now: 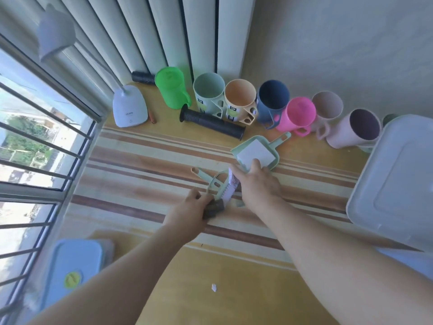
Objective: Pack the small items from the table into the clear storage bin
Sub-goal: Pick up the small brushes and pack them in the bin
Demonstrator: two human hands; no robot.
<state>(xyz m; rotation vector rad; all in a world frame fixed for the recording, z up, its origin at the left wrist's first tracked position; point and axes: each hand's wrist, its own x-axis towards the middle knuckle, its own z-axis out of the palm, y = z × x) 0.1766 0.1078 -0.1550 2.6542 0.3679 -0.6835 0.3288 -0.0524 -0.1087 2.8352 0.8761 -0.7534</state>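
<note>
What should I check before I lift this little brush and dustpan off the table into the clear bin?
1. Left hand grips a dark item beside the brush: ok.
2. Right hand has the brush secured: cannot tell.
3. Dustpan held: not ok, it lies on the table.
4. Clear bin open: not ok, its lid looks on.
5. Cups clear of the path: ok.

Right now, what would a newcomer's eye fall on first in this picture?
First, the row of coloured cups along the back wall, the pink cup brightest. Then both hands mid-table: the left hand holds a dark item, the right hand lies over a small brush beside the green dustpan.
</note>
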